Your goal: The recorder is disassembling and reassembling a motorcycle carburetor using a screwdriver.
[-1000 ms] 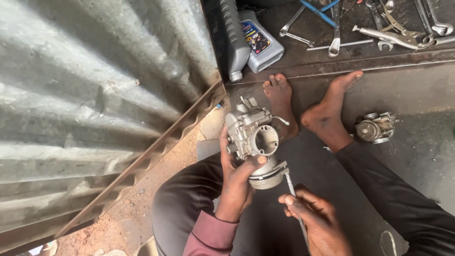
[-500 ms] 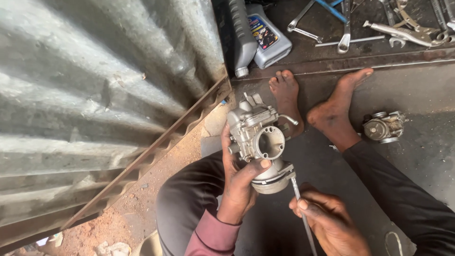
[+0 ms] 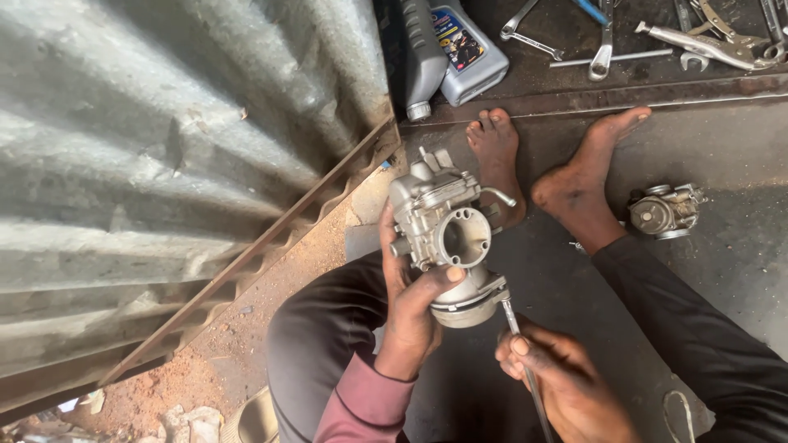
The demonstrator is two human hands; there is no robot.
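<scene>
L hand clamped round carburetor, held over lap. R hand closed on screwdriver, tip at float bowl. Carb prob. heavyish, rigid cast metal, oily-slick; grip body, not thin tube.

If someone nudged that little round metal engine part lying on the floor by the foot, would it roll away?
Probably not far. The small carburetor on the floor looks lumpy, with knobs and bits sticking out, so it would likely wobble and stop. It seems to be solid metal, so probably heavy for its size. Its greyish, grimy surface might feel a bit slippery.
</scene>
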